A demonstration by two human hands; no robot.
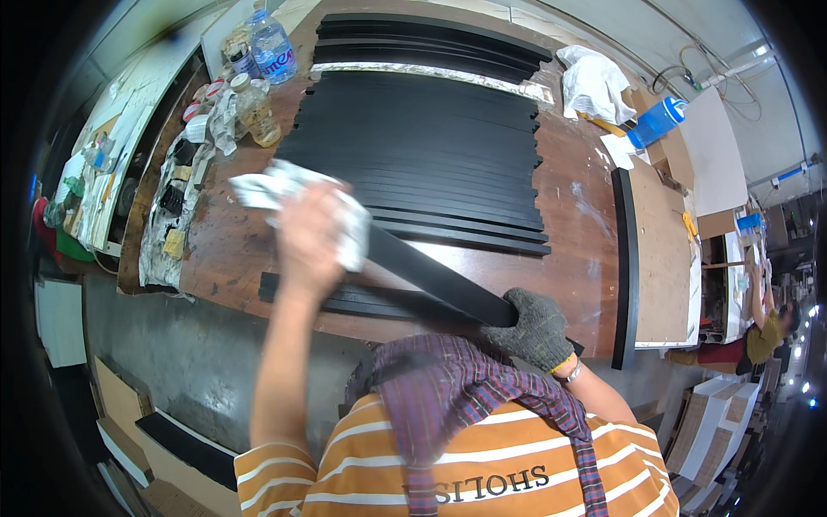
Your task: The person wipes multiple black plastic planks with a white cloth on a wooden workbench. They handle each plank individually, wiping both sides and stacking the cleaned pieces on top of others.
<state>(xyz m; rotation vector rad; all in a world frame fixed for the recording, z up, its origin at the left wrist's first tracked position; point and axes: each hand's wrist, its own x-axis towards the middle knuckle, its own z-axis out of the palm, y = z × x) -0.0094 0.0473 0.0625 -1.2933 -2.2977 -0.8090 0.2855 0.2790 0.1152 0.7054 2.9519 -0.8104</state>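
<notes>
My bare left hand (pixel 310 237) is closed on a crumpled white cloth (pixel 355 228), pressed around the far end of a black slat (pixel 435 277). The slat slants across in front of me, and its far tip is hidden under the cloth. In a dark grey knit glove, my right hand (pixel 536 332) grips the slat's near end. Beneath the held slat, another black slat (pixel 345 297) lies along the table's near edge. Beyond my hands, many black slats (pixel 413 138) lie side by side in a broad row, with a pale, stained strip (pixel 431 76) across them.
The brown wooden table (pixel 573 215) carries a water bottle (pixel 272 47) and a jar (pixel 257 112) at the far left. At the far right are a white cloth (pixel 594 84) and a blue bottle (pixel 656 122). A black slat (pixel 624 267) edges a board at right.
</notes>
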